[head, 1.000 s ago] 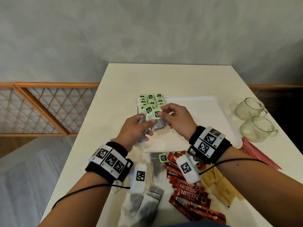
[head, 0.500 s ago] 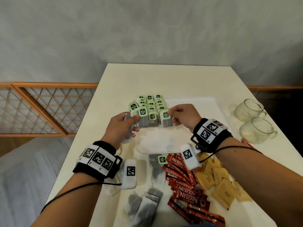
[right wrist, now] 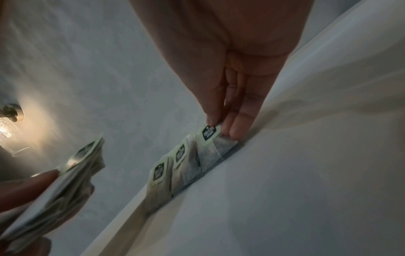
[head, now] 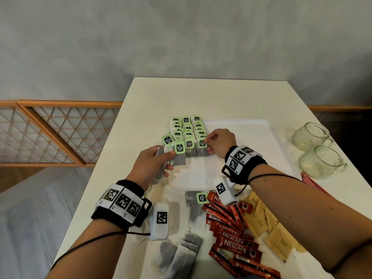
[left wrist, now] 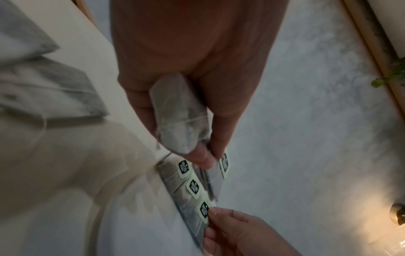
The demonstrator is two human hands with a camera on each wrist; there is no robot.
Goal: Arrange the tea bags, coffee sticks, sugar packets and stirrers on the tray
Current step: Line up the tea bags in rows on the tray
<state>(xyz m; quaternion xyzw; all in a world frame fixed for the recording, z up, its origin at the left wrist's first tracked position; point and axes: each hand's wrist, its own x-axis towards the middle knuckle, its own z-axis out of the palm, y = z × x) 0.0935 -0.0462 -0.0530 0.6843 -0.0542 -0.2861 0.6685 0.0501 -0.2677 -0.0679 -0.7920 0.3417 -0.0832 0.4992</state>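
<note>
A white tray (head: 241, 158) lies mid-table with rows of green-tagged tea bags (head: 188, 129) lined up along its left side. My left hand (head: 153, 164) grips a small stack of tea bags (left wrist: 181, 117) just left of the tray's near-left part. My right hand (head: 217, 141) pinches the green tag of the tea bag (right wrist: 210, 136) at the right end of the nearest row, fingertips down on the tray. Red Nescafe coffee sticks (head: 233, 236), tan sugar packets (head: 275, 230) and red stirrers (head: 314, 184) lie off the tray, near me.
Two glass cups (head: 320, 150) stand at the table's right edge. More loose tea bags (head: 181, 252) lie near the front edge, one with a green tag (head: 201, 198) just below the tray. A wooden lattice railing (head: 50, 133) runs left of the table.
Both hands moved away from me, from the tray's near edge to the tea bag rows. The right hand set a tea bag at the right end of the nearest row.
</note>
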